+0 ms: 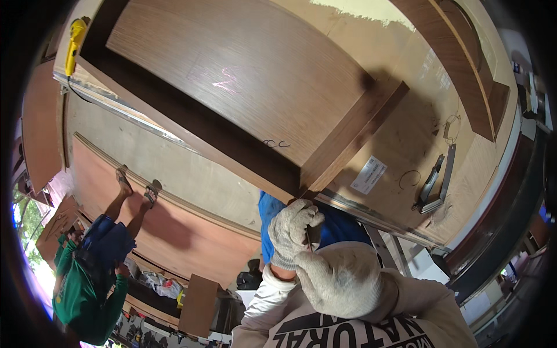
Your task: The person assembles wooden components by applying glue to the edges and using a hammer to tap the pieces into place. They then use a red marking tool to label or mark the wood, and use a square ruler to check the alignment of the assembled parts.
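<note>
Both my hands wear off-white knit work gloves and are together in front of my chest, just below the near corner of a brown wood-grain cabinet box (342,148). My left hand (292,234) is closed, fingers curled. Directly beside it, my right hand (336,281) is closed too. Between them shows a thin dark strip (310,239), pinched at both ends; its kind is too small to tell. The box lies on the worktable (400,174) with its panel inside, bearing a pink chalk mark (226,81). Loose dark curled shavings (275,144) lie on that panel.
On the table right of the box are a white label (369,174), a utility knife (430,182) and a metal angle piece (445,180). A curved wooden piece (464,69) stands far right. A yellow corded tool (74,43) is far left. A person in green (87,284) is at left.
</note>
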A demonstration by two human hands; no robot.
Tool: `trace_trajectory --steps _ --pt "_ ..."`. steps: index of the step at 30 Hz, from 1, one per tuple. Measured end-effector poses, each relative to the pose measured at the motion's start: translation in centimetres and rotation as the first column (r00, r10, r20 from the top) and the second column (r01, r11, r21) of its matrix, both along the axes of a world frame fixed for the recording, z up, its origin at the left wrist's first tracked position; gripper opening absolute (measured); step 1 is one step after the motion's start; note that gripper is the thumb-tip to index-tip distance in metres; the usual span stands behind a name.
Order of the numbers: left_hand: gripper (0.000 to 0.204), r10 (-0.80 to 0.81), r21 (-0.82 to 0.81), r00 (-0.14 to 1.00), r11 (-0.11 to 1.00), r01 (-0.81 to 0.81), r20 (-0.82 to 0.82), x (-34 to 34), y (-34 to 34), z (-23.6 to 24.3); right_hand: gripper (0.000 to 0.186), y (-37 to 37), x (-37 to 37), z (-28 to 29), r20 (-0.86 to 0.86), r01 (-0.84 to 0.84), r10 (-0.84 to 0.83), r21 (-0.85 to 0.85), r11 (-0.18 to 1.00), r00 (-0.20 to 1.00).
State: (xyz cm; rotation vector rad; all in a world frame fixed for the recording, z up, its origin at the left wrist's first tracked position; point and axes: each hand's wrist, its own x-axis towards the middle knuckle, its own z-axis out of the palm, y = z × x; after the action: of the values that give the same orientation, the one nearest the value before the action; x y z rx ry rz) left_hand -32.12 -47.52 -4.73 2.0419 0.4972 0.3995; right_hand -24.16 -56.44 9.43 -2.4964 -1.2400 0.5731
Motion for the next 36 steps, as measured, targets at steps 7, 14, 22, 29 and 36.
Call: trace_trajectory --steps 7,14,22,29,36 --pt "0.043 0.263 -0.078 0.961 0.960 -0.269 -0.082 -0.6 -0.9 -0.3 0.031 1.3 -2.7 -0.4 0.101 -0.007 0.017 -0.102 0.995 0.995" --pt "0.040 0.195 0.116 0.907 0.980 -0.162 -0.374 -1.4 -0.7 1.5 0.025 -1.3 -2.9 -0.4 -0.144 -0.097 0.076 -0.141 0.985 0.987" --pt "0.033 0.204 0.098 0.905 0.979 -0.181 -0.372 -1.8 -1.3 0.5 0.027 0.8 -0.6 0.6 -0.255 -0.078 0.049 -0.104 0.991 0.966" --pt "0.036 0.252 0.097 0.915 0.968 -0.233 -0.314 -1.1 -1.5 0.4 0.015 1.5 -0.6 -0.2 -0.096 0.029 -0.030 -0.014 0.999 0.995" --pt "0.027 0.262 0.050 0.911 0.964 -0.260 -0.318 -1.8 -1.7 0.2 0.021 1.0 -0.1 -0.2 -0.298 0.007 0.020 0.091 0.996 0.954"
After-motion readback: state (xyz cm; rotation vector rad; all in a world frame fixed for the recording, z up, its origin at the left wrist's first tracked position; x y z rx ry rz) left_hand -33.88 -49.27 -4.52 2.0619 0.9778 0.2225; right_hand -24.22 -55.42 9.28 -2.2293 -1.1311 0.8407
